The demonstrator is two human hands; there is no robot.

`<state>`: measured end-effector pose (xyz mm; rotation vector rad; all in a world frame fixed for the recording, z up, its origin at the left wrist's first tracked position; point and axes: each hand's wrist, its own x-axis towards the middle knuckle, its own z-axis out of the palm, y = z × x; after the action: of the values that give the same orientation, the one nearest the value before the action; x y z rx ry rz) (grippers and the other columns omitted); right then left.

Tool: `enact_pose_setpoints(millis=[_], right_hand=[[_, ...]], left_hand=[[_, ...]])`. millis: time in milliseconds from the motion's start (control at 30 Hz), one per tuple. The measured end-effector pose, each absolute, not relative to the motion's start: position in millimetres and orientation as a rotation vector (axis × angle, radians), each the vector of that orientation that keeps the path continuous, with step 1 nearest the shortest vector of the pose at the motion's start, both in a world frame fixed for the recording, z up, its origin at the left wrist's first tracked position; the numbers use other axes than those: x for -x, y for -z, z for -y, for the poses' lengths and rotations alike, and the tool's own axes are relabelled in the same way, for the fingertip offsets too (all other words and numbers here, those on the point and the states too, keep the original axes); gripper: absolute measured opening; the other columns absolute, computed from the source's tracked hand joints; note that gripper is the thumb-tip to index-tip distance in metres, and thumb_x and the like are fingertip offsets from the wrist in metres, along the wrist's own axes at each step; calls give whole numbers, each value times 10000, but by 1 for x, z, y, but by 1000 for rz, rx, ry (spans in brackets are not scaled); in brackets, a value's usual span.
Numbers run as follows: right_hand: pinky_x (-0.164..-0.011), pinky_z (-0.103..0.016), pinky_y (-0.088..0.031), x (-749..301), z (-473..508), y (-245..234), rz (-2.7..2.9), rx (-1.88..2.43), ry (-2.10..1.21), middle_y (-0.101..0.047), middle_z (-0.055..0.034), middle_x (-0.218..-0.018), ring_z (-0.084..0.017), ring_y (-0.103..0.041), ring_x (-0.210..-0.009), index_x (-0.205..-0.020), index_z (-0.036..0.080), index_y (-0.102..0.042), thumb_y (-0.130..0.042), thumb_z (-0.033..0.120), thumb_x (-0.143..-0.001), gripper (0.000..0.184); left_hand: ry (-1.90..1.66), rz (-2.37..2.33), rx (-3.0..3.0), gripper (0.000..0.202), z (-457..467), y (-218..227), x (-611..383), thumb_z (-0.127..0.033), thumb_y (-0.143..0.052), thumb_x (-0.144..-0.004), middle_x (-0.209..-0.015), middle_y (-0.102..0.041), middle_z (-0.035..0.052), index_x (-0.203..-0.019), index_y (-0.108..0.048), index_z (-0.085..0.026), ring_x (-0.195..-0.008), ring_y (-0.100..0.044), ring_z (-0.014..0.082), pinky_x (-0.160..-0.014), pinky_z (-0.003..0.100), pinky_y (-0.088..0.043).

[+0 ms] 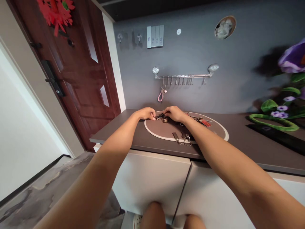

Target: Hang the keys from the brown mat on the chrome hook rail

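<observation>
My left hand (pixel 147 113) is closed in a pinch at the left end of a keychain (pixel 165 120) with a small dark charm. From the other side my right hand (pixel 173 113) pinches the dark upper part of that keychain. Both hands stay low over an oval brown mat (pixel 159 133) with a pale rim. Nearer the counter's front edge lies a second bunch of keys (pixel 186 139) with a ring and a flat tag. Right of my right wrist rests another bunch with a red tag (pixel 205 122), partly hidden by my forearm.
A clear hook rail (pixel 183 76) is fixed to the grey wall, with a pink-strapped keychain (pixel 160 95) on its left hook. Purple artificial flowers (pixel 282 111) stand at the counter's right. A dark red door (pixel 78 70) is at left; white cabinet doors (pixel 152 178) are below.
</observation>
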<state>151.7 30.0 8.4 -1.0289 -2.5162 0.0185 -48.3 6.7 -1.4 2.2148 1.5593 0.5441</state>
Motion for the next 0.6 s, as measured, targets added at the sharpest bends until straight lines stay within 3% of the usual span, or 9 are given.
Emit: enact_pose_setpoints(millis=[300, 600], right_hand=[[-760, -206, -395, -151, -29, -9, 2546, 1025, -4, -665, -26, -917, -132, -584, -847, -894, 182, -653, -515, 147, -753, 199], [-727, -233, -400, -151, -34, -5, 2503, 989, -22, -670, -35, -892, -161, -590, -823, -847, 198, -662, -529, 174, -745, 169]], left_hand=[[-533, -1570, -2345, 189, -6, -3, 48, -291, -568, -680, -716, -617, -2, -765, -636, -136, -661, -504, 103, -633, 207, -356], [-915, -1425, -2149, 238, -3, -4, 43, -356, -520, -743, -663, -560, -7, -754, -581, -127, -611, -470, 90, -607, 217, -363]])
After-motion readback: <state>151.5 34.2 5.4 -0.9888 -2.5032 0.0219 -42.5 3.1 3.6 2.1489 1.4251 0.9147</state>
